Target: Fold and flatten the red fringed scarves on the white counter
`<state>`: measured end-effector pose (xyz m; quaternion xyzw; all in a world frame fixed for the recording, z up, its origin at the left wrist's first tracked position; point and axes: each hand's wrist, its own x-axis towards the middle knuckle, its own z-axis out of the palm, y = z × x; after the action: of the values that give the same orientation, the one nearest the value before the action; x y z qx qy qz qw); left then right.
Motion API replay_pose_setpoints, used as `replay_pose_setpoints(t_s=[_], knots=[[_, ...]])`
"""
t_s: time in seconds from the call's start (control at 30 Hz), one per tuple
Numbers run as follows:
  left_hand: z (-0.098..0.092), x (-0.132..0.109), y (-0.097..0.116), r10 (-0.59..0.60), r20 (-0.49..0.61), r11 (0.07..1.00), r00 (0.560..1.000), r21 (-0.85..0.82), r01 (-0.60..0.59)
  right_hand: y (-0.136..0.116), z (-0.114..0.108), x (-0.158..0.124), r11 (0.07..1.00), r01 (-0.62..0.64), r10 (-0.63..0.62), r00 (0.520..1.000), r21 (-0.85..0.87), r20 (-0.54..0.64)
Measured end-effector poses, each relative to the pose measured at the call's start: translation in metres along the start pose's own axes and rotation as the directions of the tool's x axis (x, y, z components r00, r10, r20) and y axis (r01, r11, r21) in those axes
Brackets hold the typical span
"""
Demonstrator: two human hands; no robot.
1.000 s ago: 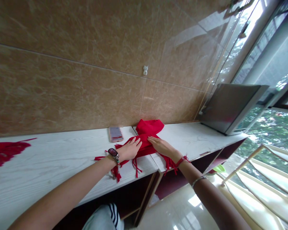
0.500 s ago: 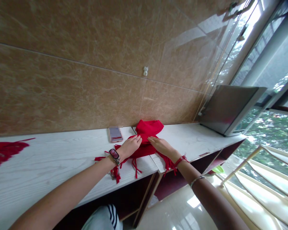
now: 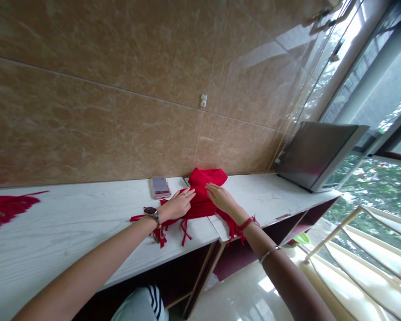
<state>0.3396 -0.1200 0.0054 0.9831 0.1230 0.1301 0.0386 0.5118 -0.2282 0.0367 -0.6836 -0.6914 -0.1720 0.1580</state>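
Note:
A red fringed cloth, like a scarf (image 3: 203, 206), lies bunched on the white countertop, with its far end against the tiled wall. My left hand (image 3: 177, 206) rests on its left part, palm down and fingers stretched out. On the right side of the cloth lies my right hand (image 3: 222, 199), its fingers straight and pointing towards the wall. Neither hand grips the fabric. Tassels hang out from under both wrists, and those on the right drape over the counter's front edge.
A phone (image 3: 161, 187) lies left of the cloth, near the wall. Another red fringed cloth (image 3: 10, 207) is at the far left. A grey box-shaped appliance (image 3: 316, 154) stands at the right end. Open shelves (image 3: 235, 263) are below the counter, and a cream rack (image 3: 361, 249) stands lower right.
My left hand has slid slightly left and its wrist has turned. My right hand has shifted a little towards the wall. The near tassels have moved slightly left.

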Motion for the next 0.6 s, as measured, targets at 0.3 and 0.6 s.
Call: replay_pose_setpoints(t_s=[0.3, 0.6], knots=[[0.026, -0.004, -0.024, -0.114, 0.044, 0.986, 0.993, -0.121, 0.119, -0.014, 0.06, 0.005, 0.987, -0.125, 0.146, 0.956, -0.099, 0.253], [0.02, -0.037, -0.037, -0.102, -0.003, 0.992, 0.995, -0.072, 0.101, 0.007, 0.059, 0.007, 0.991, -0.115, 0.1, 0.979, 0.074, 0.179]])
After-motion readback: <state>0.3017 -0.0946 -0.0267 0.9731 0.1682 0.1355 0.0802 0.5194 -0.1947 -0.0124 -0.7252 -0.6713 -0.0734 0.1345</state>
